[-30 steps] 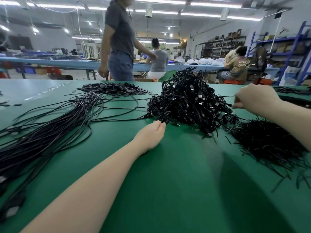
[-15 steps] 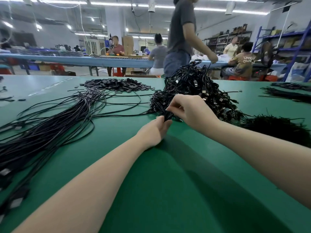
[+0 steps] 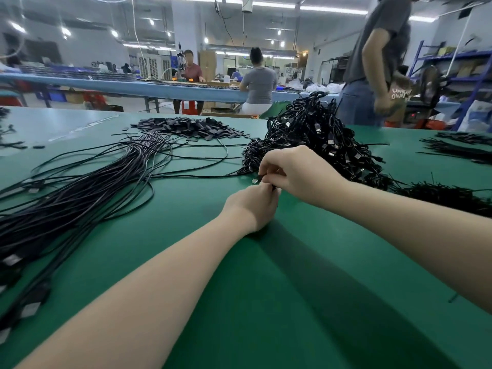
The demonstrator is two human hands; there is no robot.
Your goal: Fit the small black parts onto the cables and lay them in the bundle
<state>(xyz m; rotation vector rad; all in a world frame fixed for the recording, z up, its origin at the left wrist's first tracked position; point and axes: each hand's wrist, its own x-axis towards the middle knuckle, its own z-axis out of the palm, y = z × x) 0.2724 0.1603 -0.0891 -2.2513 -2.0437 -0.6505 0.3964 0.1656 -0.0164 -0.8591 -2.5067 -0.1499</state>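
A cable (image 3: pixel 213 176) runs across the green table (image 3: pixel 292 302) to the middle, where both hands meet over its end; a small silver plug tip (image 3: pixel 254 181) shows just left of the fingers. The left hand (image 3: pixel 253 206) has its fingers curled round the cable end, and the right hand (image 3: pixel 298 174) pinches something small and black against it, though the part itself is too hidden by the fingers to make out. Just behind the hands sits a tall tangled heap of cables (image 3: pixel 314 139). To the left lies the long bundle (image 3: pixel 74 198), its near ends cut off by the picture's edge. Farther back is a flat pile of small black parts (image 3: pixel 186 127), and at the right a dark heap of thin black pieces (image 3: pixel 447 195), partly hidden behind the right forearm.
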